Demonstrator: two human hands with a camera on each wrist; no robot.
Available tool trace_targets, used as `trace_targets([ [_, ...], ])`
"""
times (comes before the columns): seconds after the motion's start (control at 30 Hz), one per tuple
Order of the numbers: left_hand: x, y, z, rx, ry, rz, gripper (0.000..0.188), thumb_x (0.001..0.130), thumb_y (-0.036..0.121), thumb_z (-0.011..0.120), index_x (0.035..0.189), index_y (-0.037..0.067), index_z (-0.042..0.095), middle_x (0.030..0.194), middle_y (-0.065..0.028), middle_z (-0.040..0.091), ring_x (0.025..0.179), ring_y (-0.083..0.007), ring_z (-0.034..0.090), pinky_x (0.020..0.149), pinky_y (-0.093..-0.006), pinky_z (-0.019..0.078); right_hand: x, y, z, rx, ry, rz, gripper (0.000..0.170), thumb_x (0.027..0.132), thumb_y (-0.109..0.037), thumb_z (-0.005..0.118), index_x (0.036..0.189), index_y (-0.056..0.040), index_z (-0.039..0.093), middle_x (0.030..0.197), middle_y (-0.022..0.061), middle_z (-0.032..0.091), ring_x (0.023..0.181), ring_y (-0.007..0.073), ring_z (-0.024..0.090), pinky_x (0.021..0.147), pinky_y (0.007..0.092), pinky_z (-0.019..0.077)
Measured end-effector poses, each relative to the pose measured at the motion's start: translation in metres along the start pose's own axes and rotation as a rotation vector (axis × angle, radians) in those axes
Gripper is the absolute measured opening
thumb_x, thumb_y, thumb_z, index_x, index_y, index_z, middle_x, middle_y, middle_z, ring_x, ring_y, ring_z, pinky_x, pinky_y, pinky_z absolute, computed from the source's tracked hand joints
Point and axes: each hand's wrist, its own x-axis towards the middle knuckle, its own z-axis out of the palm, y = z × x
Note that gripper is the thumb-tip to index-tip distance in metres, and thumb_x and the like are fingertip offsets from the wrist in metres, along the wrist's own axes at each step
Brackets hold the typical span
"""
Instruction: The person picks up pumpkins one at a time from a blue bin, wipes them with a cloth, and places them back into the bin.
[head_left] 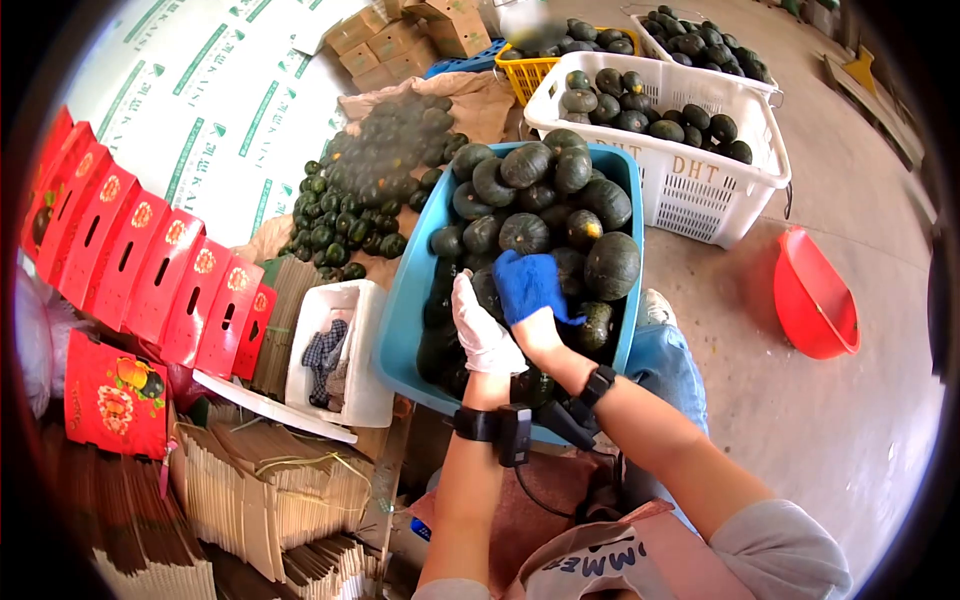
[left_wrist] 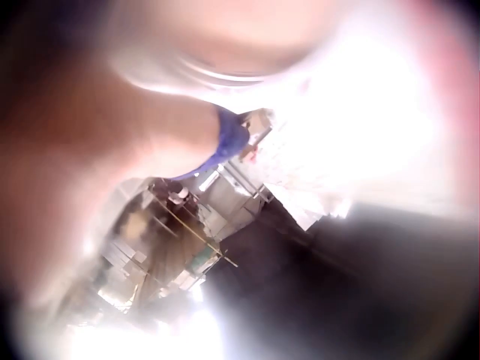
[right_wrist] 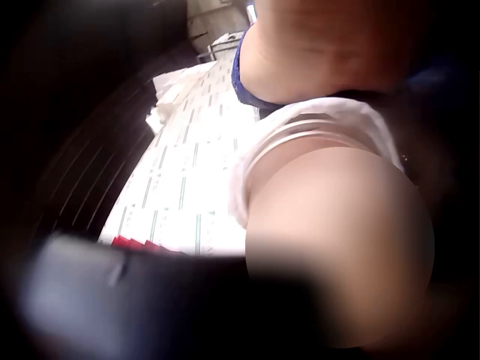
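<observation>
A light blue tub [head_left: 400, 310] stands in front of me, heaped with dark green squashes [head_left: 612, 265]. My left hand [head_left: 485, 330], in a white glove, is over the near part of the heap with its fingers straight, pointing away from me. Close to its right is my right hand [head_left: 530, 287] in a blue glove, back upward, its fingertips hidden. A dark squash [head_left: 487, 292] shows between the two hands; I cannot tell whether the right hand grips it. The wrist views show mainly bare forearms, a blue cuff [left_wrist: 234, 139] and a white cuff [right_wrist: 238, 187].
More squashes [head_left: 350, 215] lie piled on brown sheeting beyond the tub. White crates [head_left: 690, 190] and a yellow crate [head_left: 525, 78] of squashes stand behind. To the left are red boxes [head_left: 160, 275], a foam box [head_left: 370, 350] and flattened cartons [head_left: 235, 500]. A red basin [head_left: 815, 300] sits right.
</observation>
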Motion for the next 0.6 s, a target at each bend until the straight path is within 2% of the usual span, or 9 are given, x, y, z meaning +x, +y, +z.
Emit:
trace_targets([
  [0.03, -0.010, 0.024, 0.007, -0.267, -0.032, -0.303, 0.051, 0.100, 0.042, 0.041, 0.126, 0.000, 0.053, 0.124, -0.0119, 0.055, 0.112, -0.0218, 0.054, 0.099, -0.0347, 0.0420, 0.014, -0.012, -0.014, -0.636, -0.238, -0.129, 0.010, 0.077, -0.015, 0.054, 0.076, -0.0052, 0.057, 0.064, 0.0119, 0.049, 0.060, 0.0246, 0.053, 0.059, 0.0413, 0.0405],
  [0.13, -0.032, 0.053, 0.012, 0.323, -0.185, 0.085, 0.050, 0.101, 0.044, 0.035, 0.111, 0.003, 0.062, 0.112, -0.0111, 0.065, 0.101, -0.0233, 0.061, 0.094, -0.0350, 0.0468, 0.029, -0.029, -0.069, -0.432, -0.301, -0.215, 0.009, 0.075, -0.014, 0.056, 0.074, -0.0062, 0.060, 0.065, 0.0160, 0.057, 0.066, 0.0307, 0.059, 0.061, 0.0416, 0.0435],
  [0.23, -0.036, 0.056, 0.028, -0.196, -0.031, -0.342, 0.049, 0.100, 0.043, 0.038, 0.115, 0.001, 0.058, 0.113, -0.0114, 0.064, 0.104, -0.0232, 0.060, 0.096, -0.0337, 0.0457, 0.022, -0.004, -0.029, -0.067, -0.297, -0.182, 0.010, 0.075, -0.015, 0.056, 0.077, -0.0069, 0.061, 0.063, 0.0153, 0.057, 0.068, 0.0304, 0.061, 0.062, 0.0409, 0.0459],
  [0.27, -0.028, 0.041, 0.016, -0.294, -0.133, -0.394, 0.044, 0.101, 0.038, 0.040, 0.116, 0.001, 0.058, 0.115, -0.0113, 0.063, 0.106, -0.0216, 0.059, 0.096, -0.0330, 0.0456, 0.024, -0.003, -0.014, -0.364, -0.477, -0.054, 0.013, 0.080, -0.015, 0.055, 0.084, -0.0060, 0.062, 0.073, 0.0166, 0.060, 0.078, 0.0331, 0.062, 0.071, 0.0390, 0.0478],
  [0.33, -0.030, 0.032, 0.009, -0.057, -0.281, -0.071, 0.037, 0.101, 0.033, 0.043, 0.115, 0.003, 0.060, 0.118, -0.0118, 0.061, 0.107, -0.0209, 0.059, 0.095, -0.0340, 0.0464, 0.009, 0.008, -0.007, 0.870, 0.032, 0.473, 0.014, 0.086, -0.015, 0.052, 0.090, -0.0058, 0.062, 0.084, 0.0162, 0.060, 0.089, 0.0339, 0.060, 0.079, 0.0366, 0.0470],
  [0.37, -0.032, 0.032, 0.010, -0.146, -0.285, -0.128, 0.034, 0.100, 0.030, 0.045, 0.115, 0.003, 0.060, 0.116, -0.0114, 0.062, 0.106, -0.0210, 0.059, 0.094, -0.0338, 0.0471, 0.006, 0.018, -0.010, 1.248, -0.202, 0.934, 0.021, 0.093, -0.024, 0.053, 0.101, -0.0084, 0.063, 0.099, 0.0077, 0.062, 0.091, 0.0170, 0.057, 0.081, 0.0323, 0.0445],
  [0.47, -0.032, 0.033, 0.009, -0.232, -0.298, -0.148, 0.029, 0.098, 0.027, 0.049, 0.111, 0.004, 0.062, 0.110, -0.0098, 0.064, 0.104, -0.0207, 0.059, 0.093, -0.0332, 0.0470, -0.017, 0.032, 0.015, 1.221, -0.430, 1.204, 0.027, 0.092, -0.028, 0.055, 0.106, -0.0069, 0.065, 0.100, 0.0066, 0.064, 0.093, 0.0170, 0.058, 0.085, 0.0323, 0.0444],
  [0.53, -0.027, 0.024, 0.003, -0.358, -0.109, -0.196, 0.026, 0.094, 0.024, 0.057, 0.109, 0.004, 0.064, 0.106, -0.0048, 0.064, 0.101, -0.0149, 0.058, 0.091, -0.0295, 0.0459, -0.013, 0.015, 0.004, 1.078, -0.310, 1.064, 0.033, 0.093, -0.031, 0.052, 0.108, -0.0061, 0.067, 0.103, 0.0086, 0.067, 0.093, 0.0199, 0.061, 0.086, 0.0335, 0.0450],
  [0.6, -0.026, 0.025, 0.005, -0.277, -0.014, -0.133, 0.025, 0.093, 0.025, 0.060, 0.105, 0.003, 0.066, 0.102, -0.0040, 0.064, 0.096, -0.0140, 0.058, 0.088, -0.0291, 0.0460, -0.005, 0.008, -0.027, 0.524, -0.451, 0.551, 0.036, 0.092, -0.026, 0.051, 0.118, -0.0021, 0.060, 0.109, 0.0139, 0.065, 0.099, 0.0311, 0.060, 0.087, 0.0381, 0.0446],
])
